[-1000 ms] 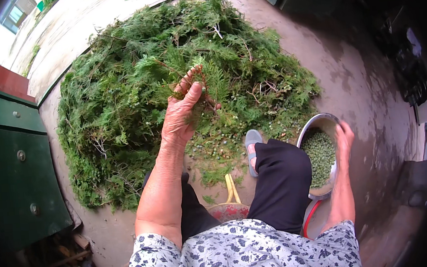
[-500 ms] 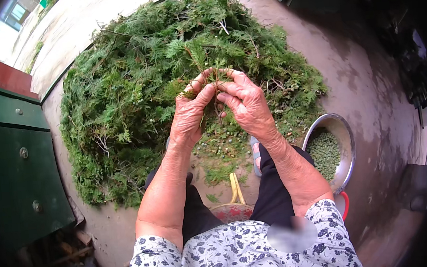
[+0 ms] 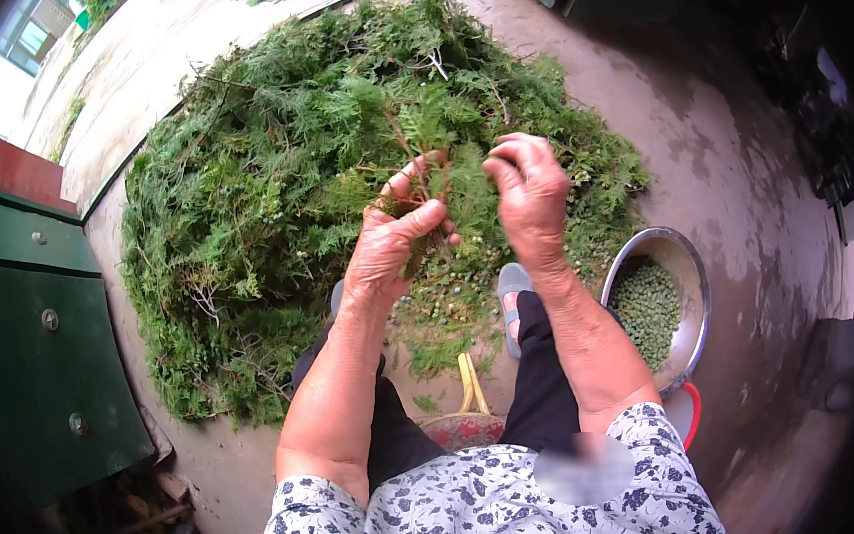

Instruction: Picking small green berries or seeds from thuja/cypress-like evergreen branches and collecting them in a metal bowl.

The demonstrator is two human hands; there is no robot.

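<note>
A leafy evergreen sprig [image 3: 418,132], with flat feathery foliage and reddish-brown stems, stands up from my left hand [image 3: 385,245]. My left thumb and fingers are closed on its stems. A little to the right, my right hand [image 3: 534,198] is held apart from the sprig, its fingers curled in toward the thumb. Whether anything small lies inside those fingers is hidden. Both hands are over the near side of a large heap of cut evergreen branches [image 3: 239,171].
Right of my knee stands a metal basin [image 3: 695,321] partly filled with small green cones [image 3: 646,315], beside a red-rimmed container [image 3: 692,415]. Loose foliage and cones lie on the floor between my shoes [image 3: 515,285]. A dark green cabinet [image 3: 31,338] stands at the left.
My right hand has come away from the sprig to the right, its fingers now curled. My left hand keeps hold of the sprig at nearly the same place.
</note>
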